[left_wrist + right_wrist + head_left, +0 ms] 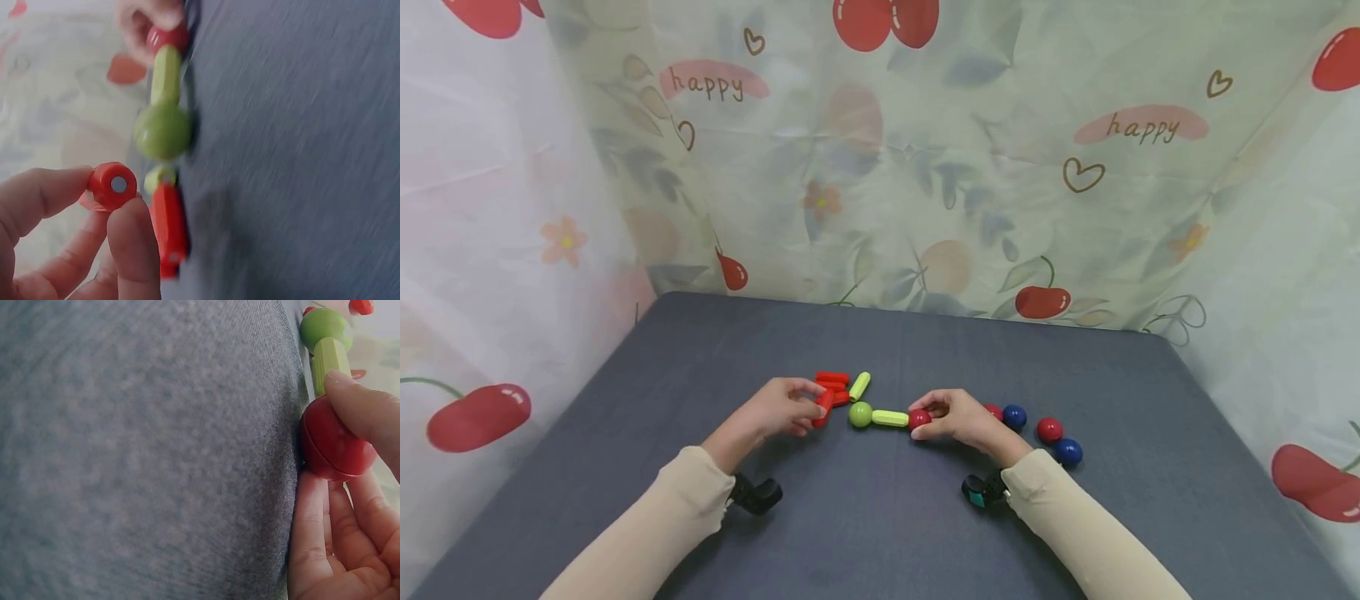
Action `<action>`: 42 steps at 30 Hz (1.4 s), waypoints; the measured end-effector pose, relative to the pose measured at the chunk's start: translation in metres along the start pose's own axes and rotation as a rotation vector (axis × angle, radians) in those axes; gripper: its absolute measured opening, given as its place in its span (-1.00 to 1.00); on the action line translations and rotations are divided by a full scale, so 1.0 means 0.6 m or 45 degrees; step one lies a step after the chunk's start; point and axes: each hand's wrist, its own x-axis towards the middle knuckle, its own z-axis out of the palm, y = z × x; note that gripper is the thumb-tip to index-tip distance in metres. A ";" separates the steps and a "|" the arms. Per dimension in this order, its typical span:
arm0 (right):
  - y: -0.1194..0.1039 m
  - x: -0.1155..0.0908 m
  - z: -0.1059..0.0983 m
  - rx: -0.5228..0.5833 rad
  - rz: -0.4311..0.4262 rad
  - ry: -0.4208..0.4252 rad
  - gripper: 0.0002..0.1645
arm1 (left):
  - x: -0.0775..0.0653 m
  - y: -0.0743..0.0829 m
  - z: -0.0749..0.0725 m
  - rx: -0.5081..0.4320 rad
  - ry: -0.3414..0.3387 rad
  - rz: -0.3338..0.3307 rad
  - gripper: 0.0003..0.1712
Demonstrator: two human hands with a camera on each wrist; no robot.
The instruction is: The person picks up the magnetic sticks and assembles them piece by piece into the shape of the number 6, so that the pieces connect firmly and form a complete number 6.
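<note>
Between thumb and fingers, my left hand (778, 407) pinches a red rod (824, 408); the left wrist view shows a round silvery disc on its end. My right hand (958, 417) grips a red ball (334, 440) at the right end of a row. From that ball a yellow-green rod (891, 418) runs left to a green ball (861, 414), all three in line and touching. The held red rod is just left of the green ball, apart from it. In the right wrist view, the thumb lies over the red ball, its tip at the rod's end.
Behind the left hand lie several red rods (832, 377) and a loose yellow-green rod (860, 386). Right of the right hand are a red ball (1049, 430), a blue ball (1068, 452), another blue ball (1014, 417) and a partly hidden red one (994, 412). A patterned curtain (910, 167) surrounds the dark table (880, 533).
</note>
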 end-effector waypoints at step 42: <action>0.003 0.001 0.003 -0.034 0.000 0.022 -0.51 | -0.007 -0.008 0.105 0.015 0.006 -0.053 -0.66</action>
